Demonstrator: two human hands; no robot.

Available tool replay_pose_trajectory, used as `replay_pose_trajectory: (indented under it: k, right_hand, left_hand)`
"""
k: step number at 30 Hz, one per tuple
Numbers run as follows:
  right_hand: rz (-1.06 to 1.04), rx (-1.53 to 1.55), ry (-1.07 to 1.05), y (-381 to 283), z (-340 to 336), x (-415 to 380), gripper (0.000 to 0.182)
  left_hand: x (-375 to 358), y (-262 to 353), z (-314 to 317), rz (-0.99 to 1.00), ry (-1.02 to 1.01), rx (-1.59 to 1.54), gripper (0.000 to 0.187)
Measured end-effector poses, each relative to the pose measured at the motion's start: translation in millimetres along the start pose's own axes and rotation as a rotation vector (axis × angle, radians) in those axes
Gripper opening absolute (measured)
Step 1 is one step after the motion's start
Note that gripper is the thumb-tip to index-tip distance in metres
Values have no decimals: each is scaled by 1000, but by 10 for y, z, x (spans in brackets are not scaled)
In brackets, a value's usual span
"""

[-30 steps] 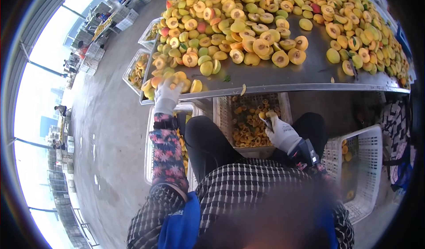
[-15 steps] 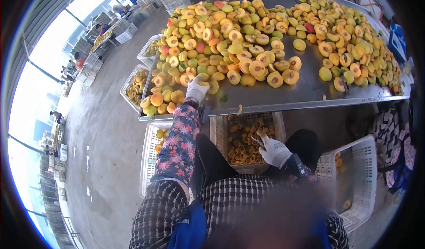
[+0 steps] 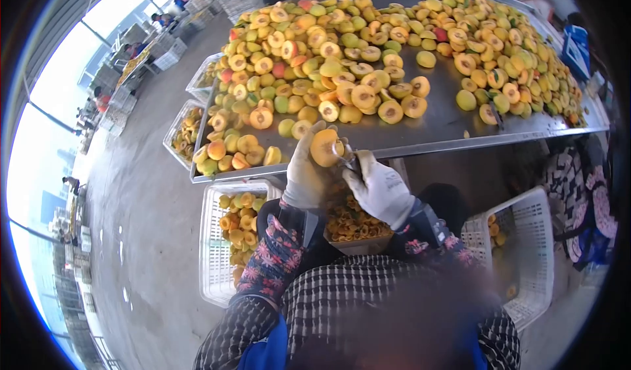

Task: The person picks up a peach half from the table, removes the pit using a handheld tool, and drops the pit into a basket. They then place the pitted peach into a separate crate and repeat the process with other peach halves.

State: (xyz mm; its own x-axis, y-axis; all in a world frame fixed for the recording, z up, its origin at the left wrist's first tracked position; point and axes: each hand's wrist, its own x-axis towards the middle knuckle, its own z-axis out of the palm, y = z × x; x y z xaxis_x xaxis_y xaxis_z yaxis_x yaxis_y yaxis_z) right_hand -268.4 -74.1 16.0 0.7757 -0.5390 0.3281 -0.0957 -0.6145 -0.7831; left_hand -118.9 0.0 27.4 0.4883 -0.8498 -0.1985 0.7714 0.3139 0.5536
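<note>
Head camera view: the left hand (image 3: 305, 176), gloved, is closed around the rim of a peach half (image 3: 322, 148), palm beneath and fingers curled at its edge, just off the near edge of the desk (image 3: 447, 117). The cut face is turned toward the right hand, which appears deliberate, since it exposes the centre and leaves the skin side bedded in the palm. The right hand (image 3: 383, 196), also gloved, pinches a looped metal tool (image 3: 353, 163), its end at the cut face; whether it has entered the flesh cannot be determined. The low grip near the body likely steadies both wrists. Loose halves (image 3: 289, 48) are heaped across the desk, within reach. A white crate (image 3: 211, 265) containing further halves stands below the desk's left end. A second crate (image 3: 360, 242), holding small scooped-looking pieces, sits almost directly under the hands, a position judged suited to catching anything that drops. A third crate (image 3: 539, 258) stands at the right side.
</note>
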Motion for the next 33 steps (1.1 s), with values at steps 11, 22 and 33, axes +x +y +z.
replay_pose_trajectory:
  k: [11,22,33]
  right_hand:
    - [17,54,190,-38,-147,-42,31]
    - [84,191,-140,294,-3,-45,29]
    - [218,-145,-58,131,79,-211,32]
  left_hand:
    - [-10,-206,-96,-145,-192,-123,45]
    - [10,-485,15,35,140,-126,32]
    - [64,-604,-2,106,66,-128,31]
